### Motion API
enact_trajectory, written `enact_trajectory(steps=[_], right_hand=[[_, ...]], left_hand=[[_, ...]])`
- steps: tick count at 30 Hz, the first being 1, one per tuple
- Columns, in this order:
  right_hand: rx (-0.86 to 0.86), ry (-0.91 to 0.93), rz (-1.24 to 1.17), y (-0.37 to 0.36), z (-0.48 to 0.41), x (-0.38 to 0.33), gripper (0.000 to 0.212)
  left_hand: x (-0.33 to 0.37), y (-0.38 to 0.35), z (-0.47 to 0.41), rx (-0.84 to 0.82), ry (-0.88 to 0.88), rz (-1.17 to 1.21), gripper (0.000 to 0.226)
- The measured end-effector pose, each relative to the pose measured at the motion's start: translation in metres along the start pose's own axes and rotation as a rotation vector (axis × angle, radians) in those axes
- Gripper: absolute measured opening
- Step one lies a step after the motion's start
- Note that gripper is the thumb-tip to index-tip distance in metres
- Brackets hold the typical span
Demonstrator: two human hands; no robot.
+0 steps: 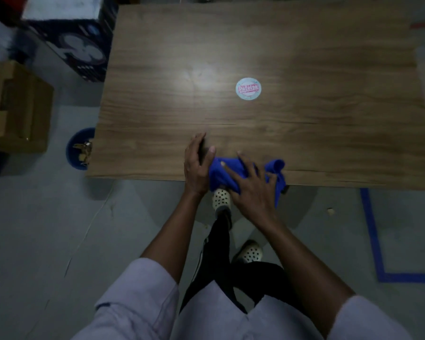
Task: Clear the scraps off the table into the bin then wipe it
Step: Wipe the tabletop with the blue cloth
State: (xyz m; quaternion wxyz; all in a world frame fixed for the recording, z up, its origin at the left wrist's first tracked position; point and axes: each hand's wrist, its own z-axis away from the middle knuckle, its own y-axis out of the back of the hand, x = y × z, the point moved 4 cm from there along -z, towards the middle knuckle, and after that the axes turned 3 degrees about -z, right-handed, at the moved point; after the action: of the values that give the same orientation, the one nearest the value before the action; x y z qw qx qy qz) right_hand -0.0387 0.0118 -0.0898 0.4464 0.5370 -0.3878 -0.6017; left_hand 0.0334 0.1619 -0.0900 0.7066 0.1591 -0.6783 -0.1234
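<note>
At the near edge of the worktop (329, 69) a crumpled blue cloth (276, 168) lies bunched, part of it hanging over the edge. The right hand (252, 190) rests flat on top of it with fingers spread and straight, gripping nothing. The left hand (198, 165) lies beside it, fingers extended on the wood and thumb touching the cloth's left end, likewise uncurled. On the grey floor to the right, near a line of blue tape (373, 241), sits one small pale scrap (330, 211). By the worktop's near left corner, a blue bin (69, 148) stands on the floor with scraps inside. Farther up the worktop is a round sticker (248, 89). To the left, a cardboard box (15, 106) stands on the floor, a dark printed box (81, 50) beyond it.
</note>
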Motion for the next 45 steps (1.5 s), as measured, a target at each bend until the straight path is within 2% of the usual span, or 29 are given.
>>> enact_trajectory(steps=[2, 3, 5, 6, 8, 10, 12, 15, 17, 19, 23, 25, 28, 31, 33, 36, 38, 40, 41, 43, 45], right_hand=[[0.081, -0.064, -0.121, 0.017, 0.013, 0.001, 0.059], [0.172, -0.131, -0.232, 0.032, 0.011, 0.005, 0.049], [0.316, -0.34, -0.459, 0.06, -0.002, 0.019, 0.032], [0.334, -0.428, -0.523, 0.069, -0.015, 0.026, 0.038], [0.204, -0.476, -0.482, 0.074, -0.043, 0.03, 0.058], [0.111, -0.417, -0.286, 0.069, -0.06, 0.027, 0.075], [0.141, -0.304, -0.181, 0.054, -0.065, 0.021, 0.078], [0.071, -0.122, -0.161, 0.014, -0.066, 0.017, 0.072], [0.083, -0.105, -0.075, -0.003, -0.069, 0.021, 0.066], [0.135, -0.187, -0.017, -0.008, -0.076, 0.021, 0.065], [0.181, -0.411, -0.001, -0.014, -0.095, -0.017, 0.078], [0.173, -0.336, -0.004, -0.022, -0.104, -0.058, 0.074], [0.115, -0.037, 0.016, -0.041, -0.105, -0.117, 0.065], [0.081, 0.089, 0.016, -0.041, -0.091, -0.111, 0.066], [0.106, -0.008, 0.04, -0.031, -0.087, -0.066, 0.068], [0.136, -0.323, 0.045, -0.008, -0.094, 0.01, 0.071], [0.196, -0.504, 0.0, -0.001, -0.109, 0.021, 0.071], [0.253, -0.576, -0.014, -0.008, -0.126, -0.007, 0.071], [0.241, -0.517, -0.01, -0.016, -0.132, -0.032, 0.07], [0.142, -0.224, 0.031, -0.034, -0.126, -0.09, 0.07], [0.063, 0.023, 0.02, -0.042, -0.1, -0.118, 0.076]], left_hand=[[-0.003, 0.006, 0.016, -0.004, 0.041, 0.053, 0.058], [-0.006, 0.008, 0.023, -0.002, 0.047, 0.067, 0.056], [-0.011, 0.013, 0.03, 0.01, 0.051, 0.09, 0.053], [-0.012, 0.014, 0.03, 0.025, 0.044, 0.094, 0.052], [-0.014, 0.014, 0.024, 0.05, 0.027, 0.088, 0.049], [-0.012, 0.014, 0.015, 0.065, -0.005, 0.069, 0.047], [-0.012, 0.013, 0.005, 0.064, -0.065, -0.028, 0.048], [-0.012, 0.012, -0.01, 0.083, -0.269, -0.498, 0.05], [-0.016, 0.011, -0.02, 0.107, -0.358, -0.713, 0.051], [-0.018, 0.017, -0.033, 0.128, -0.363, -0.744, 0.052], [-0.027, 0.037, -0.057, 0.141, -0.312, -0.713, 0.052], [-0.028, 0.044, -0.065, 0.131, -0.296, -0.643, 0.054], [-0.033, 0.056, -0.063, 0.065, -0.276, -0.536, 0.056], [-0.044, 0.07, -0.052, 0.003, -0.252, -0.543, 0.058], [-0.048, 0.07, -0.044, -0.053, -0.278, -0.606, 0.06], [-0.048, 0.069, -0.048, -0.074, -0.287, -0.602, 0.059], [-0.047, 0.072, -0.061, -0.033, -0.29, -0.589, 0.056], [-0.045, 0.073, -0.074, 0.017, -0.296, -0.573, 0.054], [-0.044, 0.072, -0.08, 0.03, -0.304, -0.569, 0.055], [-0.039, 0.065, -0.091, 0.014, -0.313, -0.557, 0.057], [-0.033, 0.06, -0.103, -0.009, -0.298, -0.52, 0.06]])
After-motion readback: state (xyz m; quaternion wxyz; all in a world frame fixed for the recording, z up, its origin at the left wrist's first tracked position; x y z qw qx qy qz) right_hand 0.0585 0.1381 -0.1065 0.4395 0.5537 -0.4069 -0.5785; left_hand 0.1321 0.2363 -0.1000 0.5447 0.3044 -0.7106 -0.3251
